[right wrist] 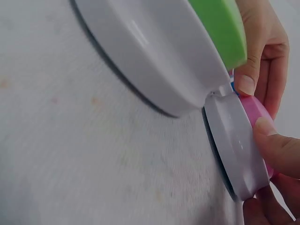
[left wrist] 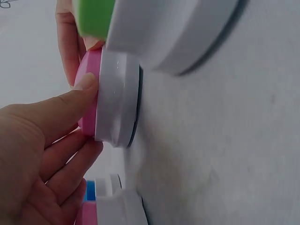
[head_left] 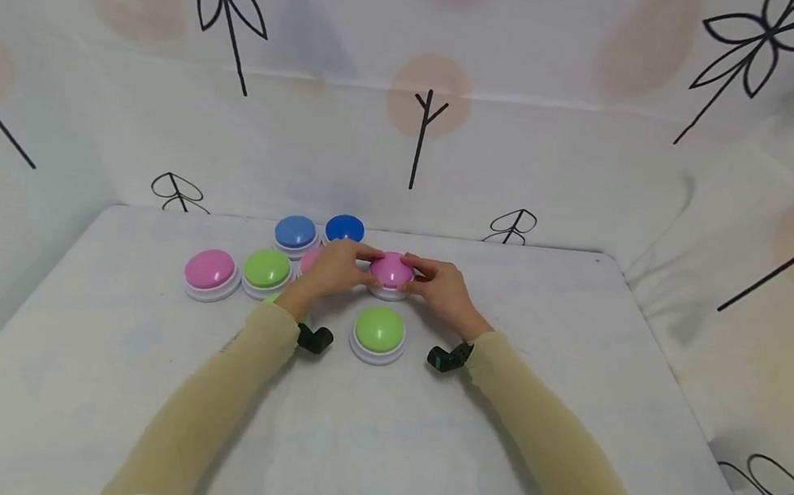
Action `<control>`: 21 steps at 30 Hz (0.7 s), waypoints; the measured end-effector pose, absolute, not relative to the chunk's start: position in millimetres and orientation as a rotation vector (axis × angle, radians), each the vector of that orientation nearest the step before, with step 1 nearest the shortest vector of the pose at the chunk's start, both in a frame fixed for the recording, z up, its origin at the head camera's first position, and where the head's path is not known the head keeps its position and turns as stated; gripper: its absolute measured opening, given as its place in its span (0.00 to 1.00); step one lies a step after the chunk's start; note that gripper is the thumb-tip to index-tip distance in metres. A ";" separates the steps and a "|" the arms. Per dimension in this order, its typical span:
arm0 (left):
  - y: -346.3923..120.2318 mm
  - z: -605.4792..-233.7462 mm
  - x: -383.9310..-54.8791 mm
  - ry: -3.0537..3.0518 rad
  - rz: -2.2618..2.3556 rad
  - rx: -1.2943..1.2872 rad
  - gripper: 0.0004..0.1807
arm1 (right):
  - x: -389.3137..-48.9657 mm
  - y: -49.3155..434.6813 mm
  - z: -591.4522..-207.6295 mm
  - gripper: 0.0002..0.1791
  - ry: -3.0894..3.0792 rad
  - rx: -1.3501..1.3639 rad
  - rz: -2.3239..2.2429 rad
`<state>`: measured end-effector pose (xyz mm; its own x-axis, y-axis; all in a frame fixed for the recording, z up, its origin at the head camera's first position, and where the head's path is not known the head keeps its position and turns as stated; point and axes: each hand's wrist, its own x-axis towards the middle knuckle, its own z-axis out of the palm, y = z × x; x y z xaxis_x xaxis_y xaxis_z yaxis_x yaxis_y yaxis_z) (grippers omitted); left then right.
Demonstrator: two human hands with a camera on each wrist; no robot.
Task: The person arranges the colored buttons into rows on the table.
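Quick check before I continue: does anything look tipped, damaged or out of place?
Nothing stands out: the held pink button and the green button in front of it sit dome-up, with no visible damage. Another green button is mostly hidden by the left sleeve.

My head view shows a bright surface [head_left: 374, 449] with soft shadows; both wrist views look dimmer, greyer.

No legible txt, labels, brands, nos. or signs in any cam view.
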<state>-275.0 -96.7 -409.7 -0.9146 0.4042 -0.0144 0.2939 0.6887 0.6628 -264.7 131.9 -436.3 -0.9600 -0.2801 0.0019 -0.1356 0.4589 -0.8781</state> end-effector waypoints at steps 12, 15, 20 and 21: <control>-66.9 -406.4 -263.0 2.694 1.049 0.451 0.28 | -248.9 156.7 -432.5 0.29 2.555 -0.320 -1.516; -65.5 -409.1 -263.1 2.672 1.075 0.469 0.28 | -245.9 160.7 -433.6 0.28 2.557 -0.305 -1.519; -62.6 -409.1 -260.8 2.644 1.065 0.483 0.27 | -239.2 166.7 -431.8 0.28 2.563 -0.305 -1.501; -61.9 -408.5 -260.0 2.637 1.063 0.478 0.27 | -237.7 167.6 -430.9 0.29 2.561 -0.309 -1.496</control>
<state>-260.0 -61.9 -408.5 -0.9127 0.3924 -0.1139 0.2037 0.6788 0.7055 -237.7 167.6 -430.9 -0.9659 -0.2567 -0.0331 -0.0972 0.4782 -0.8728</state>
